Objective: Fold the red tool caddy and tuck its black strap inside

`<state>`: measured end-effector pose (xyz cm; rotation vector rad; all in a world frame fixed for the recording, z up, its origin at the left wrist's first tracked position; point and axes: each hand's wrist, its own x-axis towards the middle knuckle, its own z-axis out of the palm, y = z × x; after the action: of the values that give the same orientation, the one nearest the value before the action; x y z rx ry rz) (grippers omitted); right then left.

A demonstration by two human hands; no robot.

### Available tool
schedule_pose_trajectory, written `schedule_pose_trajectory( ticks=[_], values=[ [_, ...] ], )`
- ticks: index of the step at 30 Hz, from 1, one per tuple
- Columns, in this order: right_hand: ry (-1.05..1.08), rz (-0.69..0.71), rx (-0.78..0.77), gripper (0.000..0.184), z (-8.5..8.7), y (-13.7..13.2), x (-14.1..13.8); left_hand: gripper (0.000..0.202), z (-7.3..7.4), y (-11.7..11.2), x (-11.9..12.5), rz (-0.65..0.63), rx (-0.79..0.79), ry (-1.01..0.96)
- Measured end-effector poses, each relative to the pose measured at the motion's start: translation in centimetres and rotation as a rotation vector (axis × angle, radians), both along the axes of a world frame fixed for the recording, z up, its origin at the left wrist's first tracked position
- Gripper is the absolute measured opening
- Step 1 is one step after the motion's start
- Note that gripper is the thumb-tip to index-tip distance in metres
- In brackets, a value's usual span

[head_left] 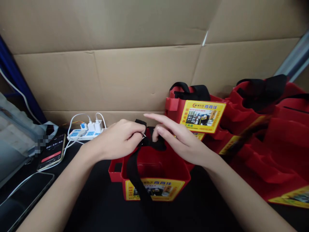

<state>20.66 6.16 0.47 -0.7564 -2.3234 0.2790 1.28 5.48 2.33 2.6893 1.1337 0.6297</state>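
A small red fabric tool bag with a yellow label stands open on the dark table in front of me. Its black strap runs up from the front wall to the top. My left hand is closed on the top of that strap, pinching it next to a small metal ring. My right hand meets it from the right, its thumb and curled fingers gripping the black strap end while the index finger stretches out to the left.
Several more red bags with yellow labels are stacked at the right and back. A white power strip with chargers, a phone showing a timer and a second dark phone lie at the left. Cardboard sheets wall the back.
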Motion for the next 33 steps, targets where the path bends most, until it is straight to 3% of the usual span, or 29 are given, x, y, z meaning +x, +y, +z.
schedule_pose_trajectory(
  ticks=[3, 5, 8, 10, 12, 14, 17, 21, 23, 28, 30, 33],
  values=[
    [-0.009, -0.013, 0.146, 0.034, -0.4, 0.8, -0.1, 0.019, -0.2, -0.4, 0.8, -0.007, 0.018, 0.007],
    [-0.038, -0.098, 0.268, 0.024, -0.7, 1.8, 0.3, 0.020, -0.1, -0.7, 0.9, -0.016, 0.021, 0.036],
    [-0.027, -0.442, 0.371, 0.018, -0.8, 3.5, 1.8, 0.032, 0.5, -1.2, -0.2, -0.052, -0.030, 0.050],
    [-0.057, -0.710, 0.345, 0.017, -0.8, 4.3, 2.9, 0.040, 1.3, -1.5, -1.5, -0.052, -0.053, 0.012],
    [-0.103, -0.825, 0.313, 0.019, -0.7, 4.6, 3.6, 0.044, 1.8, -1.6, -2.7, -0.008, -0.037, -0.039],
    [-0.117, -0.710, 0.338, 0.032, -0.6, 4.3, 3.4, 0.045, 2.0, -1.6, -3.3, 0.053, -0.001, -0.078],
    [-0.134, -0.381, 0.439, 0.052, -0.2, 2.8, 1.9, 0.044, 1.6, -1.4, -2.5, 0.082, 0.041, -0.110],
    [-0.190, -0.142, 0.545, 0.035, 0.2, 1.1, 0.4, 0.040, 0.8, -1.1, -0.5, -0.033, 0.011, -0.129],
    [-0.129, -0.159, 0.546, 0.029, 0.3, 1.0, 0.6, 0.039, 0.9, -1.1, -0.4, -0.050, -0.024, -0.109],
    [0.440, -0.590, 0.376, 0.029, 1.5, 2.5, 3.8, 0.041, 2.0, -1.3, -3.7, 0.077, -0.072, -0.045],
    [0.757, -0.601, 0.211, 0.022, 2.4, 3.4, 5.5, 0.039, 2.4, -1.3, -5.5, 0.153, -0.104, -0.084],
    [1.141, -0.449, -0.074, 0.018, 3.4, 4.3, 7.7, 0.036, 2.8, -0.9, -7.5, 0.265, -0.180, -0.276]
  ],
)
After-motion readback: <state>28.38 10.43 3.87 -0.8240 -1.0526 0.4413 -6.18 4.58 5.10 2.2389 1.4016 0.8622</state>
